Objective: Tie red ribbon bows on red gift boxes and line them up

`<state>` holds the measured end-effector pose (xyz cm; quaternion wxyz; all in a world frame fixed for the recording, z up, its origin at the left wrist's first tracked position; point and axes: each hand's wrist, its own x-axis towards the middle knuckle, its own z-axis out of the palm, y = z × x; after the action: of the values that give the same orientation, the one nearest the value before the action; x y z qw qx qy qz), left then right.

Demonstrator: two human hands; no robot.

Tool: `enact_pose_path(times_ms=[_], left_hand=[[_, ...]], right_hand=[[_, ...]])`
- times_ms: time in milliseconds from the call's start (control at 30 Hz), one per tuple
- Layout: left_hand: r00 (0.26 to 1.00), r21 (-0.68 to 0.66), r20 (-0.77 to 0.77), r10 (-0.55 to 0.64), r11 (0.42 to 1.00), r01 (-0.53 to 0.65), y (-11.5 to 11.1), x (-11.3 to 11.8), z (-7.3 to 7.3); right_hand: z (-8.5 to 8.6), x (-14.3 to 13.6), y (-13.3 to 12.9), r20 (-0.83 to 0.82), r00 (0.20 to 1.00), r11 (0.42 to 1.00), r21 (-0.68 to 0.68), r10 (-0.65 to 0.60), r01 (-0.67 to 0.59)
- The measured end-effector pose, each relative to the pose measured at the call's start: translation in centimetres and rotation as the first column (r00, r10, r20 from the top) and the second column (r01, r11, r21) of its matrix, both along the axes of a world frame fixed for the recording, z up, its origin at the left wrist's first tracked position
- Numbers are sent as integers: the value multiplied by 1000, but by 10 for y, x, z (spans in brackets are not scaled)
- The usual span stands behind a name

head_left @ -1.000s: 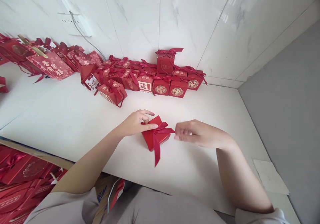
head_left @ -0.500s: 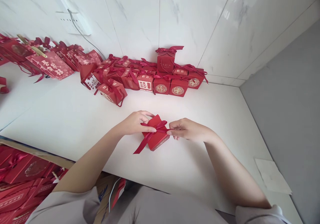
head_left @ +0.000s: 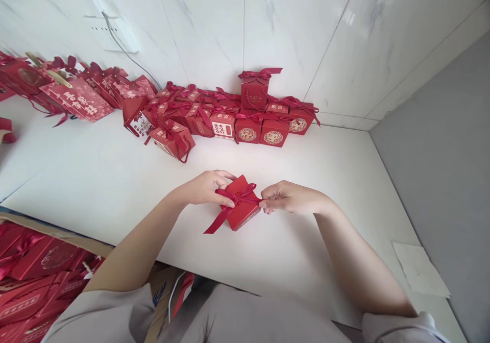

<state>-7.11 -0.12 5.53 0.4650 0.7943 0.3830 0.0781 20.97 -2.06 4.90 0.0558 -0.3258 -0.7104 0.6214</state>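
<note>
A small red gift box sits on the white table in front of me, turned at an angle. Dark red ribbon is tied in a bow across its top, and one tail hangs off the lower left. At the box's left side my left hand is closed on the ribbon, thumb by the knot; its other fingertips are partly hidden behind the box. On the right, my right hand pinches the ribbon between thumb and curled fingers, and that stretch looks taut.
Several finished red boxes with bows stand in rows against the tiled wall, one stacked on top. More red bags lie at the back left. A carton of red packaging is below left. A paper sheet lies right.
My right hand has drawn slightly to the right with the ribbon. My left thumb has slid a little left and down, showing more of the knot.
</note>
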Motion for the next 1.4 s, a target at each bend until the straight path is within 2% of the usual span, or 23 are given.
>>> enact_pose_path(times_ms=[133, 300, 433, 600, 967, 1100, 1167, 1267, 1333, 1400], left_hand=[[999, -22, 5, -46, 999, 46, 2, -4, 0], [999, -36, -19, -32, 999, 32, 3, -6, 1], [998, -48, -27, -57, 997, 55, 3, -8, 3], [996, -161, 28, -82, 983, 85, 6, -12, 2], [997, -206, 14, -79, 975, 80, 5, -10, 2], [998, -224, 15, -56, 973, 58, 4, -9, 3], [999, -229, 1, -50, 972, 49, 4, -9, 5], [998, -232, -10, -55, 971, 51, 4, -9, 8], [999, -236, -2, -49, 971, 47, 4, -8, 8], [999, -240, 9, -44, 970, 45, 5, -8, 7]], right_hand=[[1, 1, 0, -25, 1000, 1000, -30, 6, -7], [5, 3, 0, -25, 1000, 1000, -21, 14, -15], [7, 5, 1, 44, 998, 998, 28, 54, -56], [9, 13, 3, 149, 986, 995, 68, 69, -79], [13, 19, 2, 197, 979, 996, 49, 59, -70], [18, 20, -2, 260, 963, 988, 117, 67, -101], [23, 19, -8, 308, 951, 977, 202, 7, -73], [31, 10, -23, 344, 925, 915, 403, -162, 10], [34, -1, -33, 343, 919, 821, 569, -195, -38], [34, -13, -42, 364, 914, 691, 708, -179, -147]])
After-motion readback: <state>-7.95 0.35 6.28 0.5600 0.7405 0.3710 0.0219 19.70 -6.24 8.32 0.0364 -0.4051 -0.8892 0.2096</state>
